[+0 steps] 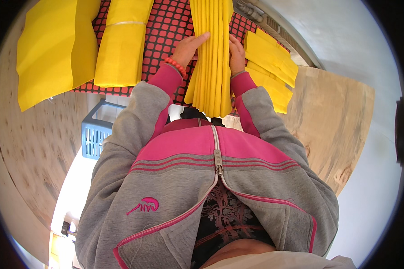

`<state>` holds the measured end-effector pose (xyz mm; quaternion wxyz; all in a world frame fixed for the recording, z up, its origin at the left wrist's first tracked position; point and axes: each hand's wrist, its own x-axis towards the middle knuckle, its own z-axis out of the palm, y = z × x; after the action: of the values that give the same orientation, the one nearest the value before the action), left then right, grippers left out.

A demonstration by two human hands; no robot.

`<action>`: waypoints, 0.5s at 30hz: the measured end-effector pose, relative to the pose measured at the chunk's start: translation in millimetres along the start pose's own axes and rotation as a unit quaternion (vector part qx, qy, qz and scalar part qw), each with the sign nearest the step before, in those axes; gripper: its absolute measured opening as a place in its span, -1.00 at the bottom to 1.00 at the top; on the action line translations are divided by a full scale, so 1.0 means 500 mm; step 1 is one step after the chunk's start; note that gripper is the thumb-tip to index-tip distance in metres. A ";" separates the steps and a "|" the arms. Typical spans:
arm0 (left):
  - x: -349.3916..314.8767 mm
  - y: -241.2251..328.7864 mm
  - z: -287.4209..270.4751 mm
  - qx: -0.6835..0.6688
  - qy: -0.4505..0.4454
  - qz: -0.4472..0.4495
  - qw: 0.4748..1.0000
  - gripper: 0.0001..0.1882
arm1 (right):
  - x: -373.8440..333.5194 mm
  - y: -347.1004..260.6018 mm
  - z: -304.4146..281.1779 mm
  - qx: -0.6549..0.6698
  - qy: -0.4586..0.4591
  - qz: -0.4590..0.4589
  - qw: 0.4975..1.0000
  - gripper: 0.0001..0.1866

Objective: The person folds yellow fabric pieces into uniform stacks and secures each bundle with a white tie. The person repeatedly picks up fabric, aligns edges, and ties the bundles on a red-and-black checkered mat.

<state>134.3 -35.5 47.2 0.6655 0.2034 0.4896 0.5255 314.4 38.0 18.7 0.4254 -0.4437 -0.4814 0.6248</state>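
A bundle of yellow cloth (213, 67), folded into long narrow pleats, lies upright in the view between my hands at the table's near edge. My left hand (186, 50) grips its left side, with the thumb over the pleats and the other fingers partly hidden beside and beneath the cloth. Along the right side, my right hand (237, 54) presses the pleats, its fingertips partly hidden by the cloth. The bundle's lower end fans out slightly and reaches past the table edge toward my body.
Left of the bundle lie a banded yellow cloth roll (121, 54) and a wide yellow sheet (49, 54). Folded yellow pieces (271, 60) overlap at right. A red-and-black patterned cover (166, 22) lies beneath. A blue plastic basket (95, 134) stands lower left; a wooden surface (332, 107) extends right.
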 end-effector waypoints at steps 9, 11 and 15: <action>-0.006 -0.001 0.000 0.008 -0.011 0.025 1.000 -0.50 | 0.005 0.006 -0.002 -0.021 0.001 -0.013 1.000 -0.62; -0.007 0.002 -0.001 0.006 -0.009 0.020 1.000 -0.51 | 0.004 0.003 0.001 -0.022 0.002 -0.012 1.000 -0.61; -0.007 0.002 -0.005 0.011 -0.008 0.016 1.000 -0.52 | -0.004 -0.008 0.011 -0.017 0.004 -0.011 1.000 -0.61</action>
<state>131.7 -39.1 48.2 0.6586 0.2222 0.4866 0.5292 310.0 35.6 23.5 0.4264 -0.4478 -0.4948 0.6106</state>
